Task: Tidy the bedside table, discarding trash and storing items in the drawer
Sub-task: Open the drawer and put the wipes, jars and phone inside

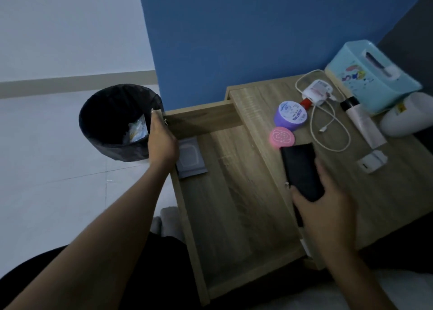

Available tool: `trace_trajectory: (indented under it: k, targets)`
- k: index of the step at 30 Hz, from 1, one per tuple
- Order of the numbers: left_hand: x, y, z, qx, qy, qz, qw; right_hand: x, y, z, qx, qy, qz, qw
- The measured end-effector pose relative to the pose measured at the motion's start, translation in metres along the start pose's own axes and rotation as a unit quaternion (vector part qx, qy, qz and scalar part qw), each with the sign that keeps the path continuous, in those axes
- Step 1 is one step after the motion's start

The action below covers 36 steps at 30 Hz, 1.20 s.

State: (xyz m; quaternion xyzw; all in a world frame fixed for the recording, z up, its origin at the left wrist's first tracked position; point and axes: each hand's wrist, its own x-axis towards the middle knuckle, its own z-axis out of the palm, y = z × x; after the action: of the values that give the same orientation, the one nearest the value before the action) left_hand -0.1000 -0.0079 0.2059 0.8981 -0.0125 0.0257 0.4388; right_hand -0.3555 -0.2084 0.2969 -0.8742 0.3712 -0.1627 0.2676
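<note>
The right hand point(328, 202) pinches a black phone-like slab point(302, 171) between thumb and fingers, over the tabletop edge beside the open drawer point(234, 204). Best carried leftward and laid flat inside. At the drawer's far corner the left hand point(161, 141), fingers curled over the front, should steady it.

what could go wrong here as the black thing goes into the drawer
The right hand holds the black device by its near end only, close to the pink round case, so a careless lift might knock the case. The left hand grips the open drawer front beside the bin; pulling further could bump it.
</note>
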Motion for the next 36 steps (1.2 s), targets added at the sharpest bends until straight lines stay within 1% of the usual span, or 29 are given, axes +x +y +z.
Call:
trace_trajectory:
  k: [3,4,6,9,11,14,15,18,21,23,26,27,29,31,33,34,36]
  targets:
    - [0.001,-0.001,-0.001,0.001,-0.006,0.003,1.0,-0.032,-0.023,0.028,0.039,-0.044,-0.087,0.994]
    - [0.0,0.0,-0.001,0.001,-0.006,0.004,1.0,-0.038,-0.029,0.04,0.034,-0.066,-0.117,0.99]
    - [0.0,0.0,0.0,0.001,-0.004,0.006,1.0,-0.046,-0.042,0.064,0.003,-0.131,-0.151,0.98]
    - [-0.001,0.001,0.0,-0.001,0.001,0.006,1.0,-0.05,-0.055,0.105,-0.009,-0.246,-0.135,0.96]
    - [0.0,0.001,0.0,-0.001,0.003,0.01,1.0,-0.049,-0.06,0.129,-0.02,-0.293,-0.128,0.947]
    - [0.0,0.001,0.0,0.0,0.002,0.008,1.0,-0.047,-0.059,0.158,-0.063,-0.292,-0.154,0.942]
    - [0.0,0.001,0.0,0.0,-0.001,0.005,1.0,-0.048,-0.058,0.165,-0.071,-0.295,-0.15,0.941]
    - [0.001,0.0,0.0,0.005,-0.007,-0.001,1.0,-0.054,-0.053,0.179,-0.064,-0.297,-0.151,0.941]
    - [-0.001,0.0,-0.001,0.009,-0.006,-0.005,1.0,-0.06,-0.046,0.189,-0.027,-0.325,-0.148,0.934]
    - [-0.002,0.001,-0.002,0.008,-0.005,-0.006,1.0,-0.061,-0.04,0.196,-0.04,-0.314,-0.199,0.928]
    - [-0.002,0.001,-0.002,0.002,-0.006,-0.006,1.0,-0.062,-0.036,0.2,-0.021,-0.298,-0.223,0.928]
    - [-0.002,0.0,-0.001,0.001,-0.004,-0.004,1.0,-0.062,-0.035,0.198,-0.024,-0.282,-0.229,0.931]
    - [-0.002,-0.001,0.0,0.003,0.001,-0.002,1.0,-0.064,-0.038,0.195,-0.035,-0.242,-0.22,0.945]
    - [-0.001,-0.003,0.0,0.004,0.002,-0.002,1.0,-0.063,-0.044,0.191,-0.033,-0.256,-0.217,0.942]
    - [-0.001,-0.004,0.001,0.006,0.001,0.003,1.0,-0.059,-0.053,0.182,-0.03,-0.283,-0.188,0.94]
    - [-0.001,-0.004,0.001,0.008,0.001,0.003,1.0,-0.051,-0.058,0.175,-0.047,-0.268,-0.188,0.944]
    - [-0.002,-0.005,0.001,0.011,0.001,0.002,1.0,-0.028,-0.068,0.156,-0.004,-0.217,-0.159,0.963]
